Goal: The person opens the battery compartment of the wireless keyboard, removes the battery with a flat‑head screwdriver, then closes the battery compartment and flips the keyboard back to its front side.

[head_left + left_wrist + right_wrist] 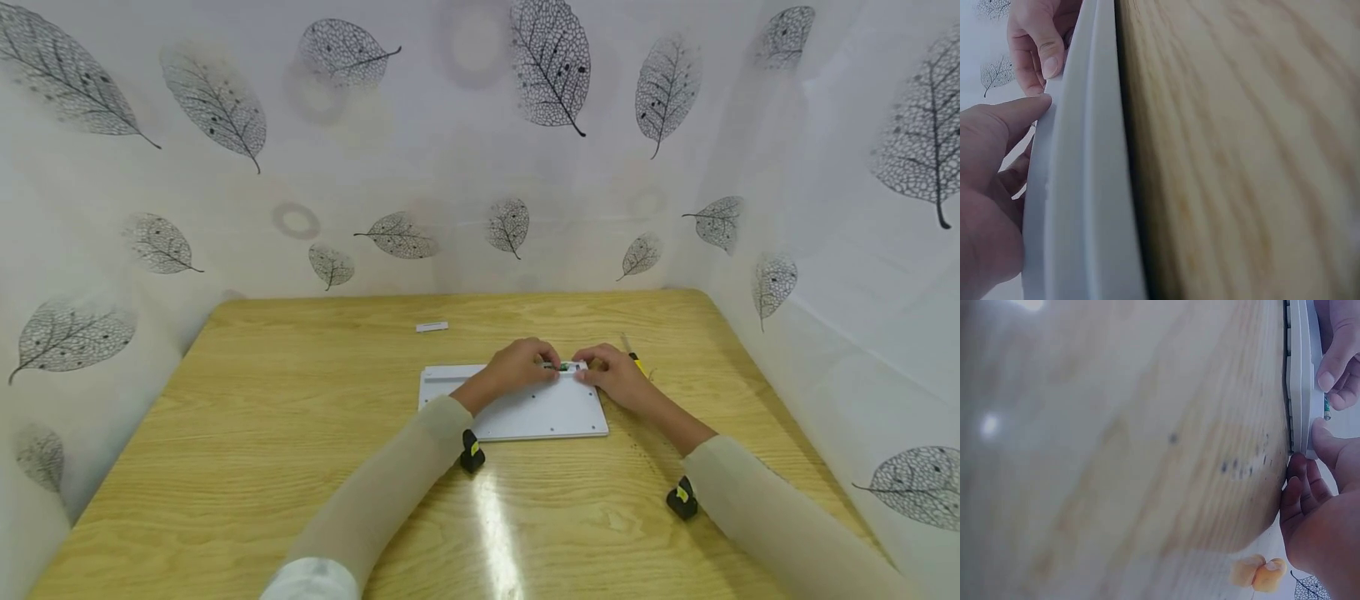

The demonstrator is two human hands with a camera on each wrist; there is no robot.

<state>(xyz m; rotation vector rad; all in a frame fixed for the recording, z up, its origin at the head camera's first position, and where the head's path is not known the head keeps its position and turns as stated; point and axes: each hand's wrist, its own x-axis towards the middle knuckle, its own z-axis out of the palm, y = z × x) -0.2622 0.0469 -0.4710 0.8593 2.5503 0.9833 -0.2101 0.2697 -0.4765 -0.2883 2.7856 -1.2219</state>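
A white keyboard (pixel 510 417) lies face down on the table, its back plate up and its keys showing underneath in the right wrist view. Near its far right corner a slim green battery (pixel 1327 407) shows in an open slot. My left hand (pixel 523 365) reaches over the back, thumb and fingertips pinched at the battery's end. At the right corner, my right hand (pixel 615 377) grips the keyboard's edge, thumb on the back and fingers around the side. The fingers of both hands partly cover the slot.
A small white cover piece (pixel 432 327) lies behind the keyboard. Beyond the right hand is a yellow-and-black tool with a thin metal tip (pixel 636 360), partly hidden. Leaf-patterned curtains (pixel 450 167) surround the wooden table (pixel 262 433).
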